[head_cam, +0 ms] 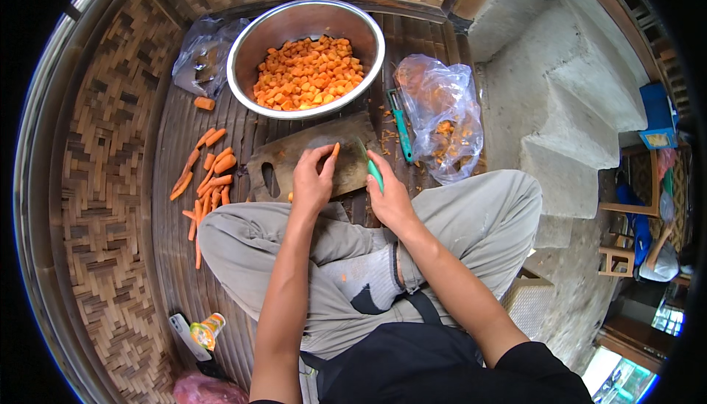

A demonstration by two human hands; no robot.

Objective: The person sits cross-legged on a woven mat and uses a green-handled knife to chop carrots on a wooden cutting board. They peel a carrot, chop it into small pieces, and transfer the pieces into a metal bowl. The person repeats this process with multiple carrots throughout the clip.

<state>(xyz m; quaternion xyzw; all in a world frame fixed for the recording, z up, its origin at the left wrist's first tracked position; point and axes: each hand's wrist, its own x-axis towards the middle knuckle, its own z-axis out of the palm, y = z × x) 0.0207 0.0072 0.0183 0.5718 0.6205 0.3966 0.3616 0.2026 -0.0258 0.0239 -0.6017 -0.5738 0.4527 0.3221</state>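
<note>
My left hand (312, 178) pinches a small piece of carrot (336, 150) between thumb and fingers, over a worn wooden cutting board (298, 147) with a handle slot. In my right hand (389, 191) is a knife with a green handle (375, 176); its blade points away from me above the board's right part. Beyond the board stands a large metal basin (306, 17) holding many cut carrot chunks (312, 72). Peeled whole and broken carrots (212, 180) lie in a loose pile left of the board.
A green-handled peeler (402, 133) lies right of the board, beside a clear plastic bag (444, 105) with carrot peelings. Another plastic bag (204, 56) sits left of the basin. A phone (188, 335) and a drink cup (209, 329) are at lower left. Concrete steps (574, 100) rise at right.
</note>
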